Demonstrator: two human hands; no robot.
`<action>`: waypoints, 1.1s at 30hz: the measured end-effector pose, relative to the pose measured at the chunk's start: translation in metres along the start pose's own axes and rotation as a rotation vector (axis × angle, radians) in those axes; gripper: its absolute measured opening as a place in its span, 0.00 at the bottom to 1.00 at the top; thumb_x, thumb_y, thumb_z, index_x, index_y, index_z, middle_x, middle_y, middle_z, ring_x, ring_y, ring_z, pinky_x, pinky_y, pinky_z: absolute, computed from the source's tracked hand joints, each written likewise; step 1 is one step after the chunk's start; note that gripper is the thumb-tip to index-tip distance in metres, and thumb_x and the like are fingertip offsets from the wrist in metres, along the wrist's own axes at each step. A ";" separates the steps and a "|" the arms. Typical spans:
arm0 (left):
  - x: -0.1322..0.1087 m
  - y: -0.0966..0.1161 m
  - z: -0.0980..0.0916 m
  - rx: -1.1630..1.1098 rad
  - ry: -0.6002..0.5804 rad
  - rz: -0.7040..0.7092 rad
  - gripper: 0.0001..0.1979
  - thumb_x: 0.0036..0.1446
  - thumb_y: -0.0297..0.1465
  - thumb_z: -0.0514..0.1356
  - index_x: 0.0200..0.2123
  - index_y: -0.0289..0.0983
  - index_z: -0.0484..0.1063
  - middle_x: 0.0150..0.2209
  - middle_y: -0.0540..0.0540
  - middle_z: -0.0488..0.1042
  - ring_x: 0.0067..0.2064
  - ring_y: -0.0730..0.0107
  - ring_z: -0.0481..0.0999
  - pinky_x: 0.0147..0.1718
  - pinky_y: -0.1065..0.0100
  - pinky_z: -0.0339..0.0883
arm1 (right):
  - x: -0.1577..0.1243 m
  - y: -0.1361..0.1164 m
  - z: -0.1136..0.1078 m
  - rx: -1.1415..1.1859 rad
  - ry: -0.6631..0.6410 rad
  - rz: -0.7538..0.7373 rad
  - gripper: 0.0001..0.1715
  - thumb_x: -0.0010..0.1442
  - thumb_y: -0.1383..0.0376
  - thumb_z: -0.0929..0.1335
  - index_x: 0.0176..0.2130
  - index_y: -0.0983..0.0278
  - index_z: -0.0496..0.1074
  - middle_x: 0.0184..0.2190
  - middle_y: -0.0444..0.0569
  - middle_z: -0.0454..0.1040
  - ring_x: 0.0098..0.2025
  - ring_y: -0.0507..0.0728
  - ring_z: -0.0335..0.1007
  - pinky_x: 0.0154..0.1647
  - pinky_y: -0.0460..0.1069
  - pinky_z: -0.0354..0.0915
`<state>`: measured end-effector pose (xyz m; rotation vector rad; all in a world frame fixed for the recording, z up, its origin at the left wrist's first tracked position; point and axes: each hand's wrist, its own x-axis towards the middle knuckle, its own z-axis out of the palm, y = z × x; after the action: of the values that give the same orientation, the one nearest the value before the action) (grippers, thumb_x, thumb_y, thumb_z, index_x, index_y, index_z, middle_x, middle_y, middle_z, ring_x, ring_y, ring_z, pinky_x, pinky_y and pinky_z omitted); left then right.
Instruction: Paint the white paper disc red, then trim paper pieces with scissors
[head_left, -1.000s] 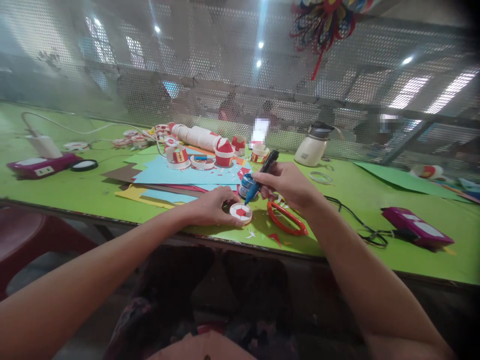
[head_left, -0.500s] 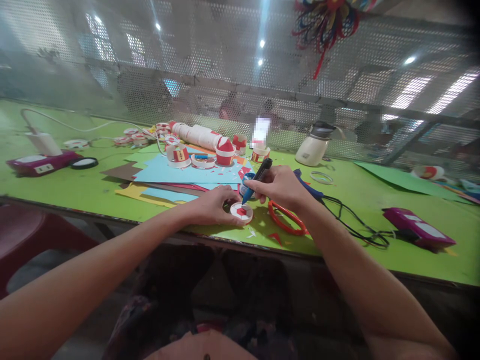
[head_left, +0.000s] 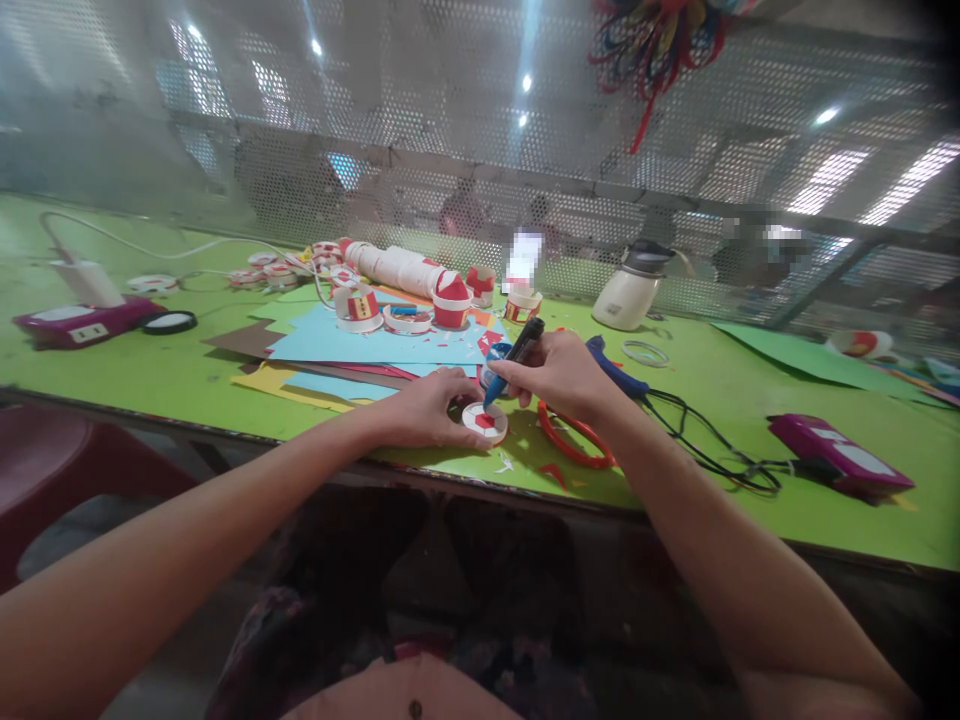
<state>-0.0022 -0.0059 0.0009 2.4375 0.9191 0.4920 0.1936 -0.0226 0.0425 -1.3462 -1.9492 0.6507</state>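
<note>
My left hand (head_left: 433,410) grips the edge of a small round white disc (head_left: 496,432) with a red shape in its middle, low over the table near the front edge. Between the fingers of my right hand (head_left: 561,375) is a marker pen (head_left: 517,358) with a black upper end and a blue lower end. Its lower end points down at the disc's face; whether it touches, I cannot tell. Orange-red scissors handles (head_left: 559,440) lie under my right hand, partly hidden. A roll of tape with blue on it (head_left: 491,375) stands just behind the pen.
Stacked coloured paper (head_left: 337,340) lies behind my left hand, with red and white paper cups (head_left: 453,300) on it. A kettle-like jug (head_left: 631,290) stands at the back. A blue-handled corded tool (head_left: 619,372) and purple power strips (head_left: 836,455) lie about. Paper scraps (head_left: 553,474) are near the edge.
The view has shifted very slightly. Both hands, the disc and the pen stay in nearly the same place, with the pen's lower end still over the disc.
</note>
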 end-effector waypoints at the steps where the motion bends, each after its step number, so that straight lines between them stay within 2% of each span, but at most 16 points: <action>1: 0.000 0.000 0.000 0.001 0.001 -0.001 0.28 0.45 0.53 0.62 0.43 0.40 0.75 0.40 0.45 0.71 0.44 0.59 0.68 0.43 0.65 0.62 | 0.000 0.000 0.000 -0.012 0.004 0.001 0.18 0.55 0.60 0.71 0.19 0.67 0.71 0.15 0.48 0.72 0.17 0.51 0.67 0.20 0.46 0.63; 13: 0.001 0.001 0.001 -0.001 -0.002 0.002 0.27 0.46 0.52 0.62 0.42 0.38 0.75 0.40 0.45 0.72 0.45 0.60 0.69 0.43 0.66 0.62 | -0.001 0.000 0.004 -0.064 0.015 -0.075 0.20 0.55 0.60 0.70 0.17 0.66 0.67 0.13 0.44 0.69 0.15 0.48 0.63 0.17 0.44 0.58; 18: 0.001 0.000 0.001 0.001 0.002 -0.007 0.27 0.45 0.52 0.63 0.42 0.38 0.75 0.40 0.46 0.71 0.44 0.60 0.69 0.42 0.67 0.62 | 0.001 0.003 0.004 -0.096 0.018 -0.071 0.21 0.56 0.60 0.70 0.16 0.66 0.68 0.13 0.46 0.70 0.16 0.49 0.65 0.18 0.45 0.59; 21: 0.001 0.002 0.001 0.008 0.005 -0.006 0.26 0.46 0.51 0.62 0.41 0.37 0.75 0.38 0.46 0.71 0.42 0.61 0.69 0.40 0.67 0.61 | 0.001 0.003 0.002 -0.016 0.049 -0.042 0.19 0.55 0.60 0.70 0.18 0.66 0.69 0.14 0.46 0.71 0.16 0.50 0.66 0.17 0.45 0.61; 26: 0.001 0.003 0.000 -0.022 0.015 0.014 0.26 0.45 0.51 0.64 0.40 0.37 0.75 0.39 0.46 0.72 0.42 0.62 0.69 0.40 0.67 0.61 | 0.000 -0.001 -0.001 0.119 0.179 -0.023 0.17 0.54 0.62 0.70 0.19 0.66 0.68 0.15 0.44 0.70 0.14 0.48 0.62 0.14 0.44 0.60; 33: 0.002 0.000 0.002 -0.004 0.024 0.036 0.25 0.46 0.52 0.62 0.39 0.37 0.76 0.37 0.46 0.73 0.41 0.63 0.69 0.38 0.68 0.60 | -0.001 -0.006 0.000 0.133 0.161 0.009 0.16 0.55 0.64 0.70 0.19 0.66 0.67 0.13 0.43 0.68 0.14 0.47 0.61 0.14 0.43 0.59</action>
<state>-0.0006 -0.0051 -0.0003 2.4536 0.8848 0.5365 0.1904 -0.0258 0.0471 -1.2847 -1.7427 0.6443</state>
